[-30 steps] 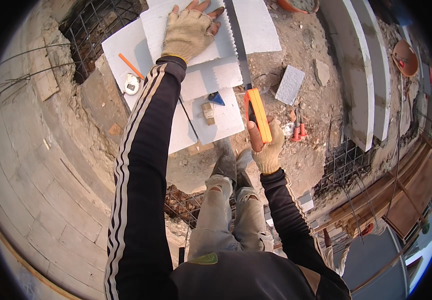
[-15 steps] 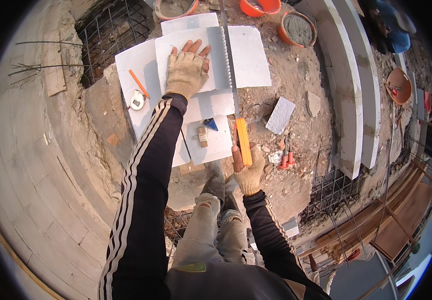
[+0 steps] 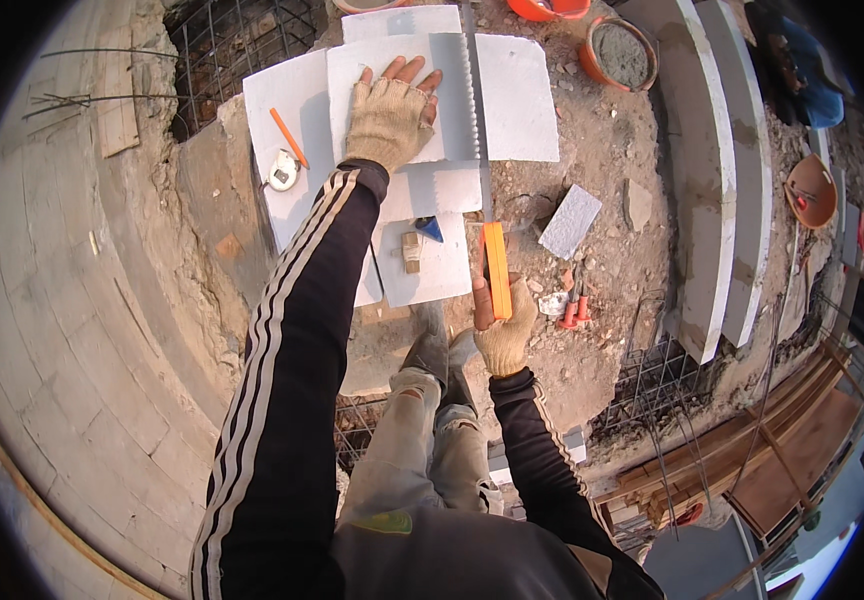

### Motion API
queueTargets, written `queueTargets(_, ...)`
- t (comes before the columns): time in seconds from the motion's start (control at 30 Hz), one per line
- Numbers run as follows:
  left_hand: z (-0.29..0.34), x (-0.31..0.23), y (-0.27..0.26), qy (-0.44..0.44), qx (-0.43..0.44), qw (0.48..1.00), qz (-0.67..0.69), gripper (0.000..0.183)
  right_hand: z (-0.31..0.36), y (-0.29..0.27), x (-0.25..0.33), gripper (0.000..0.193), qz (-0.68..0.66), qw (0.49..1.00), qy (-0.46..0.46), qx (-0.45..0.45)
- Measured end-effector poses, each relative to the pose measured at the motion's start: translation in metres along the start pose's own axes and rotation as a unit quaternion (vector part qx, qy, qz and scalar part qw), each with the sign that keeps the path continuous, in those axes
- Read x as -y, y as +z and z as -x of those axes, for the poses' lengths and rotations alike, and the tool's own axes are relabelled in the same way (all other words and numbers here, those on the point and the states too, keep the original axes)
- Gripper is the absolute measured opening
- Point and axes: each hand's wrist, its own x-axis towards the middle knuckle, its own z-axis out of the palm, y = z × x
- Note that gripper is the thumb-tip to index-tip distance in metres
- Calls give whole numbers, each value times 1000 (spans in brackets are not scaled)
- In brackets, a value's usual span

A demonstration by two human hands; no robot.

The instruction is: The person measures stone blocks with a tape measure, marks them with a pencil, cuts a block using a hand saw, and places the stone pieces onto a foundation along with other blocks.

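Observation:
My left hand [image 3: 388, 118], in a tan fingerless glove, presses flat on a white block [image 3: 400, 98], fingers spread. My right hand [image 3: 500, 325], gloved the same way, grips the orange handle of a handsaw [image 3: 495, 268]. The saw's grey toothed blade [image 3: 472, 100] runs away from me along the right edge of that block, between it and a second white block [image 3: 517, 95]. More white slabs [image 3: 432, 265] lie under and in front of the block. On them rest an orange pencil [image 3: 289, 137], a round tape measure [image 3: 281, 171], and a small wooden piece beside a blue one [image 3: 420, 240].
Orange buckets of grey mortar [image 3: 620, 52] stand at the far right. A grey block fragment [image 3: 570, 221] and red-handled pliers [image 3: 574, 305] lie on the dirt. Rebar cages [image 3: 237, 40] [image 3: 657, 385] flank the spot. A curved block wall [image 3: 52, 330] rises at left, long white slabs [image 3: 722, 190] at right.
The view has shifted so the blocks and hands sit lower in the picture. My right hand with the saw handle has drawn back toward me. The left hand stays pressed on the block.

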Motion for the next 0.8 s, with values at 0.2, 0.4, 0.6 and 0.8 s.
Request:
queueTargets(0.2, 1, 0, -1, -5, 4, 1000, 8, 43, 2, 3, 2, 25, 0, 1000, 0, -6)
queueTargets(0.4, 0, 2, 1, -1, 3, 1000, -7, 43, 1, 1, 10, 25, 1, 1000, 4, -5)
queueTargets(0.6, 0, 1, 3, -3, 18, 1000, -24, 44, 1, 3, 8, 25, 5, 1000, -12, -7)
queueTargets(0.8, 0, 0, 2, -3, 24, 999, -21, 44, 4, 7, 2, 26, 2, 1000, -10, -7)
